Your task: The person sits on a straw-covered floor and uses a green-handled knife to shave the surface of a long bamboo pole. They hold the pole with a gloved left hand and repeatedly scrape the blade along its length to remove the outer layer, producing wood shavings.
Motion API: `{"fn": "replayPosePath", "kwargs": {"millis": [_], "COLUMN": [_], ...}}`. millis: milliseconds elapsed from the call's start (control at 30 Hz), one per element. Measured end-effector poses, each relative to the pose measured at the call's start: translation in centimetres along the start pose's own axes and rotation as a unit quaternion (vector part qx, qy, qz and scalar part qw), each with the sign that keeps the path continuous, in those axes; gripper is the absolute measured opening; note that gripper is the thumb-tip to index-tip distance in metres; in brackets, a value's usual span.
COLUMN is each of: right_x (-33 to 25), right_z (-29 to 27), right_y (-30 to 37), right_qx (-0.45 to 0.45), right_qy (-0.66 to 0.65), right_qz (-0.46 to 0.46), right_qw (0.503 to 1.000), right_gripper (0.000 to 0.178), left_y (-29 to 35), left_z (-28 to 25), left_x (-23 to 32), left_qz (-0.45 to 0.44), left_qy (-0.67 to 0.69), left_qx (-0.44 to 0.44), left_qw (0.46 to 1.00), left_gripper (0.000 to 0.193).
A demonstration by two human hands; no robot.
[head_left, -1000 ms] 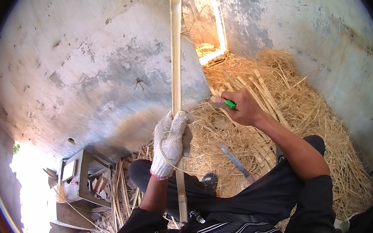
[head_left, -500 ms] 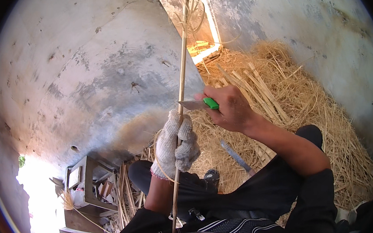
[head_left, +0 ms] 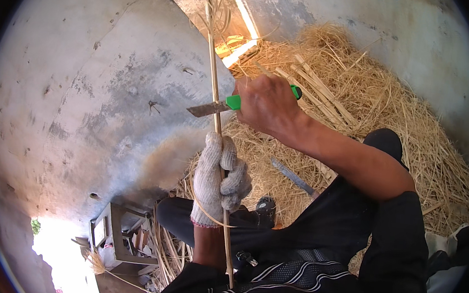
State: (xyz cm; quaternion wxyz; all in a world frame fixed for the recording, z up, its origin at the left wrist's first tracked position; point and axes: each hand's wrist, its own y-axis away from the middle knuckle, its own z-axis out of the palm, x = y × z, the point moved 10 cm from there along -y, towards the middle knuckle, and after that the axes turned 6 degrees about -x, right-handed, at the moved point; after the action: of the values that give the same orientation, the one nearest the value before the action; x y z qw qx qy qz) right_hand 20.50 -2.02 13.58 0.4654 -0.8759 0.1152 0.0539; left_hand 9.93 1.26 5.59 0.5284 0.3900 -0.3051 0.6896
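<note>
My left hand [head_left: 219, 178], in a white knitted glove, is wrapped round a long thin wooden stick [head_left: 213, 70]. The stick runs from my lap up past the top of the picture, leaning a little left. Curled shavings [head_left: 218, 14] hang from its upper part. My bare right hand [head_left: 268, 102] grips a green utility knife [head_left: 233, 102]. Its rusty blade crosses the stick just above the glove, with the tip out to the left. A thin pale strip [head_left: 203, 209] loops down from the glove across the wrist.
Straw-like shavings [head_left: 410, 155] heap on the right, with flat split strips [head_left: 321, 90] on them. A long blade [head_left: 292, 177] lies beside my leg. At lower left stand a grey frame [head_left: 108, 230] and a bundle of strips [head_left: 163, 245]. A stained wall [head_left: 102, 81] rises on the left.
The knife has moved left and up, its blade now reaching across the stick. The stick's top has tilted left. My left hand keeps its hold.
</note>
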Motion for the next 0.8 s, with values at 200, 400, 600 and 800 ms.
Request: {"fn": "replayPosePath", "kwargs": {"millis": [200,400,600,800], "right_x": [8.5,10.3,1.7,0.1], "right_z": [3.5,5.4,2.8,3.3], "right_y": [-2.3,-2.7,-0.7,1.7], "right_qx": [-0.086,-0.173,-0.245,-0.152], "right_qy": [0.146,-0.182,-0.181,-0.043], "right_qz": [0.126,0.204,0.013,0.009], "right_qw": [0.977,0.946,0.952,0.987], "right_gripper": [0.018,0.035,0.025,0.010], "left_y": [-0.4,-0.2,0.1,0.0], "left_z": [0.4,0.2,1.1,0.1], "left_x": [-1.7,-2.2,-0.9,-1.3], "left_qz": [-0.010,-0.044,-0.034,-0.022], "left_qy": [0.063,0.141,0.303,0.186], "left_qx": [-0.046,-0.072,-0.207,-0.094], "left_qw": [0.997,0.986,0.930,0.978], "left_gripper": [0.045,0.048,0.049,0.046]}}
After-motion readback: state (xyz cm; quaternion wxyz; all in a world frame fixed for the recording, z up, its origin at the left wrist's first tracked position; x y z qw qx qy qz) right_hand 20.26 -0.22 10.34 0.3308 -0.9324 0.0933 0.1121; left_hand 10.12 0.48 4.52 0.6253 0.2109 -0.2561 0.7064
